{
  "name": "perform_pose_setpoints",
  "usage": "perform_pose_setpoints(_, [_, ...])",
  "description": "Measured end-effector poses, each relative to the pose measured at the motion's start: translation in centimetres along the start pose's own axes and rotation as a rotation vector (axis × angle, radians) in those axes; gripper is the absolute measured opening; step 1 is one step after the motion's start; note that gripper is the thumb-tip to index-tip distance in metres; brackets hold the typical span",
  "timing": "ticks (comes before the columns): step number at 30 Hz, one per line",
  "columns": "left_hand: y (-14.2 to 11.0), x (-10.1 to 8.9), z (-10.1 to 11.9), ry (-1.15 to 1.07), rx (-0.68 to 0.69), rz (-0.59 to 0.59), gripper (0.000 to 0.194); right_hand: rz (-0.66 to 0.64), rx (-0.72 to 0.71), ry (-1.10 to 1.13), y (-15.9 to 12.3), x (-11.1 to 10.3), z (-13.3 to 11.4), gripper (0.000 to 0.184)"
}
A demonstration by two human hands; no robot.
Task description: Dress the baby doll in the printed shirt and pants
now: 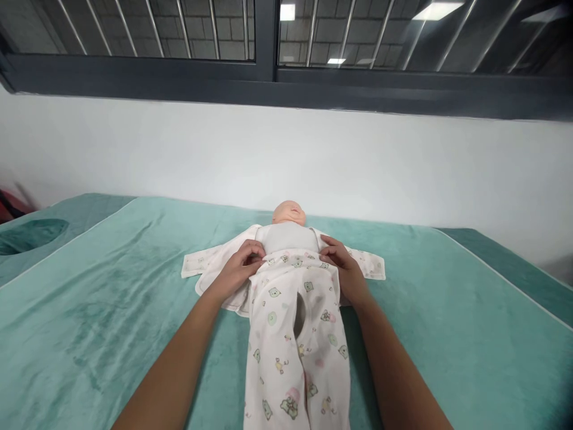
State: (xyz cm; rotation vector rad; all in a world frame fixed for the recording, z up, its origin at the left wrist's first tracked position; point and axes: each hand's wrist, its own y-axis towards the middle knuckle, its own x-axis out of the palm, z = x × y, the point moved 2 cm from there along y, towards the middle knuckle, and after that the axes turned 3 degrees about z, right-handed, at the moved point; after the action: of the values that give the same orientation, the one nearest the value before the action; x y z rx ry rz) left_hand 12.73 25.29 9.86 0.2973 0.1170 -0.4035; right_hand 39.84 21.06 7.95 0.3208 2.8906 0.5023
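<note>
A baby doll [289, 212] lies on its back, head toward the wall, with a pale grey torso [290, 237]. White printed baby pants [290, 328] cover its lower body, and an opening shows at the crotch. Under the doll a white baby jacket [224, 254] lies spread, its sleeves out to both sides. At the left of the waistband, my left hand [244, 263] has its fingers closed on the pants' edge. My right hand [342, 263] grips the waistband's other side, thumb and fingers bent around the cloth. Both fingertips are partly hidden.
A teal cover [111, 310] spreads over the padded surface under the doll. Behind it rises a white wall [201, 149], below a dark window frame [268, 89] with bars beyond. At the left edge is a dark opening [33, 233] in the cover, near a red item [11, 206].
</note>
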Motion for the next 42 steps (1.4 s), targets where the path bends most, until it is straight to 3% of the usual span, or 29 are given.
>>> perform_pose_setpoints(3, [0.2, -0.1, 0.0, 0.057, 0.011, -0.023, 0.011, -0.129, 0.085, 0.023, 0.4, 0.1, -0.1, 0.023])
perform_pose_setpoints(6, [0.4, 0.2, -0.1, 0.11, 0.008, -0.002, 0.016, -0.178, 0.058, 0.013, 0.8, 0.4, -0.3, 0.027])
perform_pose_setpoints(11, [1.4, 0.5, -0.5, 0.249, 0.0, 0.099, 0.015, -0.143, -0.072, -0.212, 1.6, 1.3, -1.0, 0.023])
perform_pose_setpoints(18, [4.5, 0.0, -1.1, 0.559, -0.088, 0.314, 0.015, 0.024, 0.011, -0.693, 6.1, 2.1, -1.7, 0.021])
perform_pose_setpoints(22, [5.0, 0.6, -1.9, 0.604, -0.125, 0.328, 0.012, 0.1, 0.019, -0.659, 7.2, 3.1, -0.1, 0.022])
perform_pose_setpoints(28, [3.7, 1.1, -3.0, 0.7, 0.009, 0.419, 0.008, 0.11, -0.044, -0.527, 6.0, 3.1, 1.7, 0.024])
perform_pose_setpoints(34, [3.6, 0.8, -2.6, 0.701, 0.185, 0.38, 0.022, -0.004, -0.129, -0.414, 5.6, 2.0, 0.7, 0.023])
perform_pose_setpoints(37, [3.8, 0.4, -2.2, 0.746, 0.288, 0.345, 0.024, -0.136, -0.017, -0.349, 5.7, 1.5, 0.1, 0.023])
perform_pose_setpoints(39, [4.3, 0.0, -2.0, 0.722, 0.258, 0.279, 0.024, -0.222, 0.066, -0.326, 5.8, 1.4, 0.0, 0.026])
perform_pose_setpoints(42, [4.9, -0.6, -2.0, 0.574, 0.08, 0.168, 0.021, -0.252, 0.061, -0.325, 6.1, 1.4, 0.1, 0.028])
